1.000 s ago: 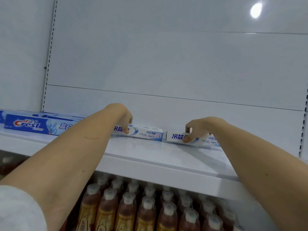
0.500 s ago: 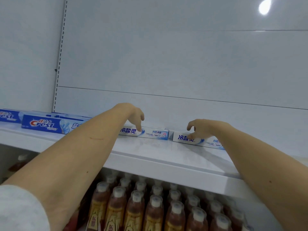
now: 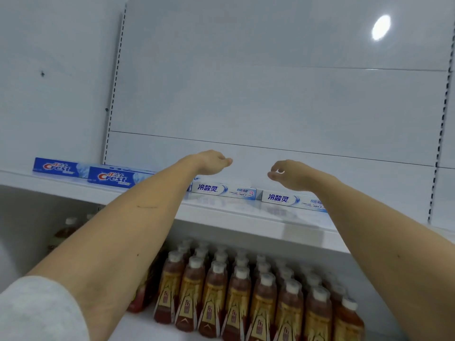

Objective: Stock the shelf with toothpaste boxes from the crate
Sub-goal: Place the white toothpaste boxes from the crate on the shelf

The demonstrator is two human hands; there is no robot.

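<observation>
Two white and blue toothpaste boxes lie end to end on the white shelf: the left white box and the right white box. My left hand hovers above the left one, fingers loose, holding nothing. My right hand hangs above the right one, fingers loosely curled, empty. Two blue Crest boxes, the far Crest box and the near Crest box, lie further left on the same shelf. The crate is out of view.
The shelf below holds several rows of brown drink bottles with white caps. White back panels rise behind the shelf, with slotted uprights at left and right. The shelf's right end beyond the boxes is bare.
Both hands have let go of the white toothpaste boxes and lifted up off them. The boxes stay on the shelf. The view has shifted a little to the left.
</observation>
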